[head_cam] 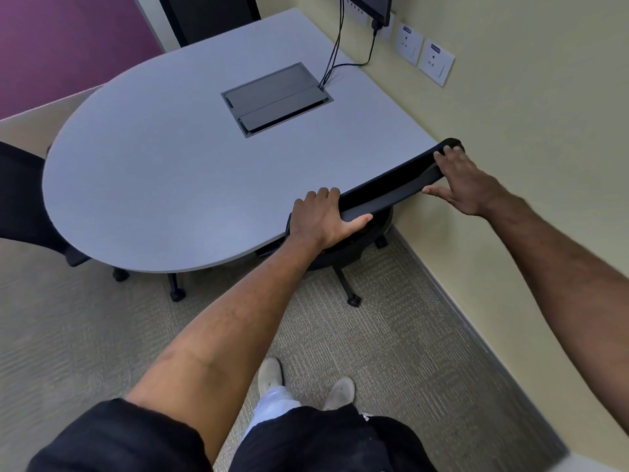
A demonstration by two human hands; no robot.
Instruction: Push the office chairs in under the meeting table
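A grey meeting table with a rounded near end fills the middle of the head view. A black office chair stands at its right side, close to the wall, seat mostly under the tabletop, backrest top against the table edge. My left hand grips the left end of the backrest top. My right hand holds the right end, fingers over the rim and thumb below. A second black chair stands at the table's left edge, and a third dark chair back rises behind the far end.
A cable box is set in the tabletop, with black cables running up to a screen on the yellow wall. Wall sockets sit beside it. My feet stand on beige carpet; the skirting runs along the right.
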